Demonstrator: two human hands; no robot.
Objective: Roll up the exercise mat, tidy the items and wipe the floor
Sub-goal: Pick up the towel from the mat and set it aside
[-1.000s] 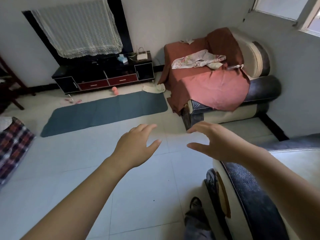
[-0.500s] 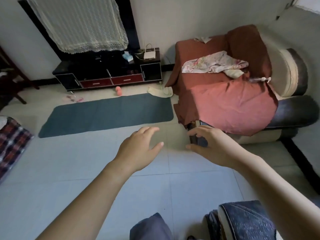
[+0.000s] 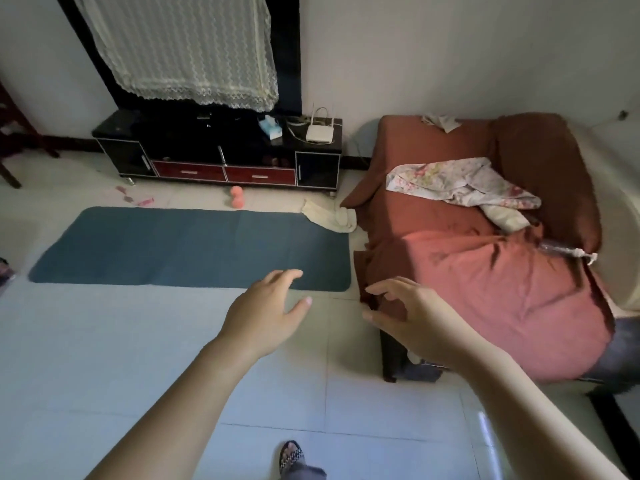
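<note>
As view nears, mat [image 3: 187,249] larger, hands [image 3: 266,322] empty.

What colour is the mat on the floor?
The exercise mat is dark teal blue, plain with no pattern, seen in the head view.

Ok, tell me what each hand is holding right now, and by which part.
Nothing is held. The left hand and right hand are both open and empty, reaching above the floor near the flat blue exercise mat.
</note>
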